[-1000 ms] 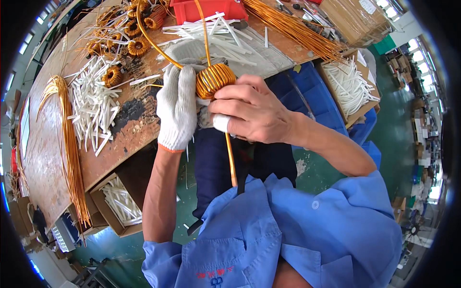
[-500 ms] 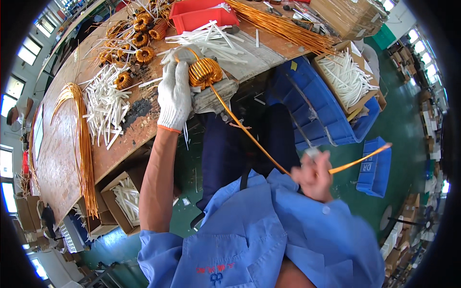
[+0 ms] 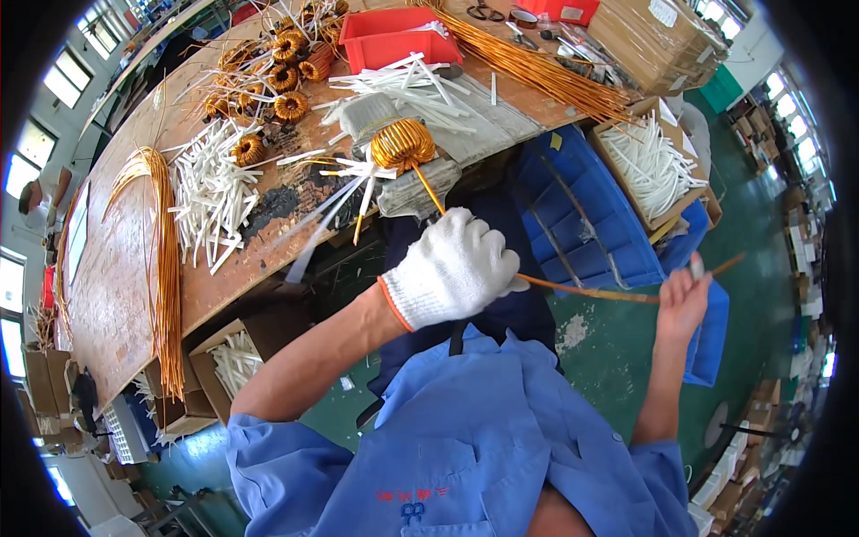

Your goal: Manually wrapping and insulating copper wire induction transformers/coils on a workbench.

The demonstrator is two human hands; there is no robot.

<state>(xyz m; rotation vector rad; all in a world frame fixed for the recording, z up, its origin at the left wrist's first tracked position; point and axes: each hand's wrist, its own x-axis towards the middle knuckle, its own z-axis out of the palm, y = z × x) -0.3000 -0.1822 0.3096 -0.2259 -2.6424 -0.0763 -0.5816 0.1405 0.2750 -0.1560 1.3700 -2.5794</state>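
My left hand (image 3: 461,264), in a white knit glove with an orange cuff, is closed in a fist around a thick copper wire (image 3: 582,291). From the fist the wire runs up to a wound copper ring coil (image 3: 403,143), which rests on a grey wrapped block (image 3: 419,188) at the table's edge. Out to the right, my bare right hand (image 3: 684,300) has its fingers curled on the same wire close to its free end. Something pale is wrapped on one of its fingertips. White sleeving strips (image 3: 367,170) lie beside the coil.
Finished ring coils (image 3: 291,106), white tube pieces (image 3: 215,188) and a copper wire bundle (image 3: 159,259) cover the table's left part. A red bin (image 3: 394,43) stands behind the block. At the right are a blue crate (image 3: 582,215) and a carton of white tubes (image 3: 649,161).
My left hand has left the coil's side and moved down and right onto the wire. My right hand has swung out to the right and up along the wire.
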